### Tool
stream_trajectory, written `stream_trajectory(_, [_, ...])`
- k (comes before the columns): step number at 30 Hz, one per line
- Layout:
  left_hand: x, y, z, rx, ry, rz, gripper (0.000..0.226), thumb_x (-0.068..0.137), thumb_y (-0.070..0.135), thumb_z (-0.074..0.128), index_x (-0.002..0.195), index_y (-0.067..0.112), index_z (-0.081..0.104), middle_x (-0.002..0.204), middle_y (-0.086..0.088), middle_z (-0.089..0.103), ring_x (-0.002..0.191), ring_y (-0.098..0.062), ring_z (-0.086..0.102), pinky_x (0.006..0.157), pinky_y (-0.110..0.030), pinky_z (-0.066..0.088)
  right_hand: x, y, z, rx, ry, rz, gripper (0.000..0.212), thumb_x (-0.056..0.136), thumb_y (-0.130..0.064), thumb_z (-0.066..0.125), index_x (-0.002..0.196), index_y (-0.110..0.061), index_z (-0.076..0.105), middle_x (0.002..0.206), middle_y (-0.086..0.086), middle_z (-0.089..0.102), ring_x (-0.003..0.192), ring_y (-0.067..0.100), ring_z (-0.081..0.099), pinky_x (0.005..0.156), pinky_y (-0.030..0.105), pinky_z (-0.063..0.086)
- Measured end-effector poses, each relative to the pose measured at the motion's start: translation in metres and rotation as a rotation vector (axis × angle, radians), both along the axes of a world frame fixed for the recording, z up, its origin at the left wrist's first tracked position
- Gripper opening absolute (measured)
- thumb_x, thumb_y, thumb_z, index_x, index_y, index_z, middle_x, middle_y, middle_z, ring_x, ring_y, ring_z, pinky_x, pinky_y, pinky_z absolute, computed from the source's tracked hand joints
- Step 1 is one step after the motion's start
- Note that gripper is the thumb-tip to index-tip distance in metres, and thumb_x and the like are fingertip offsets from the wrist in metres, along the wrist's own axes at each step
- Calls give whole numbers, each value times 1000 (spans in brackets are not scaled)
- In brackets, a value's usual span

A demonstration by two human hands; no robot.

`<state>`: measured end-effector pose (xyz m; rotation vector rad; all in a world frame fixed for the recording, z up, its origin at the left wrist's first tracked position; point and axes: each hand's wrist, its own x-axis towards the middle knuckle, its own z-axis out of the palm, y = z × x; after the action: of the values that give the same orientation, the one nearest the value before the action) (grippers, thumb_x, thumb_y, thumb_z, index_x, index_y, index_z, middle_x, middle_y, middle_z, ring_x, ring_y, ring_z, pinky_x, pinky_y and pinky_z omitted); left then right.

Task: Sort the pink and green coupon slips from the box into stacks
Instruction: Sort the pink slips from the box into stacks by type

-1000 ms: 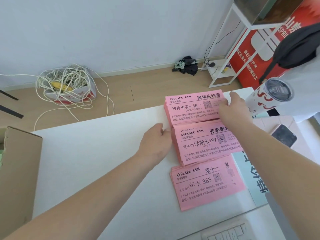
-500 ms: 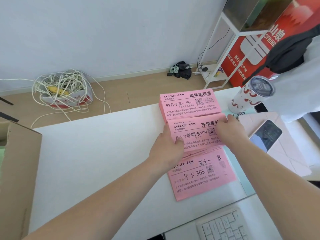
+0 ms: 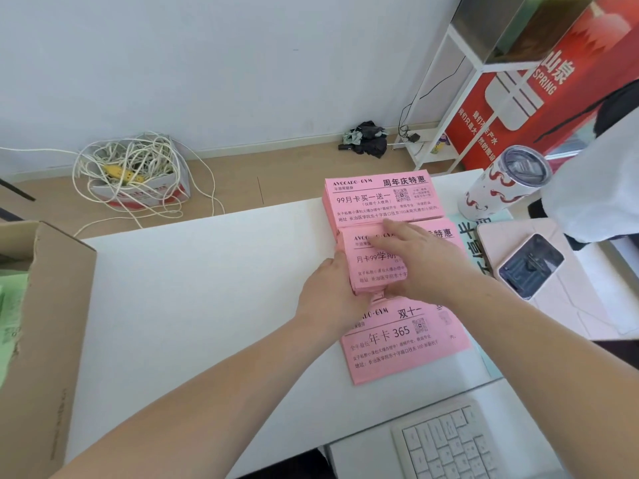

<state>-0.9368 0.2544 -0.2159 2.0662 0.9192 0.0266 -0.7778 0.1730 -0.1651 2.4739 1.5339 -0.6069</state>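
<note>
Head view, near to far, all places referred to the middle pink stack (image 3: 377,267). Nearest, a keyboard (image 3: 449,444) is seen well in front of it. Next, the near pink stack (image 3: 404,344) lies just in front, touching or slightly overlapped; which cannot be told. The middle pink stack is gripped by the left hand (image 3: 332,288), fingers closed on its left edge and near corner, and pressed flat by the right hand (image 3: 422,261), fingers together on top. Its slips appear slightly fanned. Judgement: squaring is best done by pushing both edges inward while top pressure is kept light, so no slip buckles. The far pink stack (image 3: 380,202) sits just behind. The box (image 3: 45,323), with green slips (image 3: 12,305) inside, stands well to the left.
</note>
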Motion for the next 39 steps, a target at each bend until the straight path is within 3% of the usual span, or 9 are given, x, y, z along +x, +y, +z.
stream_trajectory(5, [-8, -3, 5, -10, 36, -37, 60, 83, 47, 65, 136, 29, 45, 102, 3, 61, 95, -20, 61, 76, -39, 55, -3, -7, -2, 44, 12, 9, 94, 81, -57, 77, 157, -50, 21, 170, -16, 4, 156, 7, 2, 123, 41, 24])
stream_trajectory(9, [-41, -18, 5, -77, 71, 42, 57, 95, 31, 59, 148, 23, 40, 127, 4, 55, 111, -19, 59, 93, -36, 51, -14, -18, 9, 105, -17, 18, 103, 83, -50, 78, 160, -48, 9, 170, -16, -4, 157, 10, 0, 124, 35, 8])
stream_trajectory(13, [-78, -49, 4, -368, 99, 242, 43, 97, 17, 53, 140, 19, 52, 114, 11, 61, 101, -11, 63, 87, -28, 54, -31, -56, -2, 526, 35, -344, 68, 94, -24, 61, 157, -25, 34, 155, -1, 38, 139, 23, 41, 107, 45, 45])
stream_trajectory(16, [-73, -61, 8, -471, 27, 316, 34, 97, 11, 51, 127, 26, 58, 107, 15, 64, 91, 2, 63, 66, -10, 49, -54, -77, -24, 638, -63, -649, 61, 93, -8, 53, 153, -10, 37, 143, 12, 40, 132, 32, 41, 97, 47, 45])
stream_trajectory(19, [-66, -67, 11, -537, -26, 356, 35, 96, 6, 48, 124, 25, 59, 108, 17, 64, 87, 5, 63, 57, -3, 44, -57, -90, -36, 535, 18, -934, 65, 94, -10, 49, 156, -10, 28, 152, 11, 30, 139, 28, 26, 101, 49, 39])
stream_trajectory(22, [-70, -69, 12, -551, -31, 397, 40, 97, 10, 50, 135, 21, 55, 100, 24, 57, 89, 9, 57, 64, -8, 43, -43, -99, -43, 339, 102, -951, 71, 91, -14, 49, 157, -9, 25, 158, 15, 27, 145, 36, 23, 116, 55, 30])
stream_trajectory(27, [-68, -76, 11, -635, -57, 465, 33, 98, 6, 53, 127, 19, 61, 96, 26, 62, 71, 26, 57, 52, 1, 39, -29, -88, -36, 123, 186, -955, 66, 81, -25, 43, 143, -6, 39, 136, 21, 49, 127, 43, 46, 104, 54, 43])
stream_trajectory(34, [-59, -78, 17, -694, -80, 536, 44, 92, 1, 49, 128, 23, 64, 111, 17, 70, 89, 13, 64, 61, -4, 43, -34, -82, -43, 182, 125, -905, 54, 85, -10, 48, 138, -5, 46, 133, 17, 50, 128, 39, 40, 103, 48, 37])
stream_trajectory(39, [-64, -72, 15, -689, -99, 518, 33, 95, 4, 56, 112, 31, 66, 105, 21, 70, 76, 23, 60, 55, -1, 42, -39, -83, -45, 232, 134, -936, 61, 85, -11, 48, 145, -10, 42, 140, 12, 49, 133, 33, 36, 100, 47, 38])
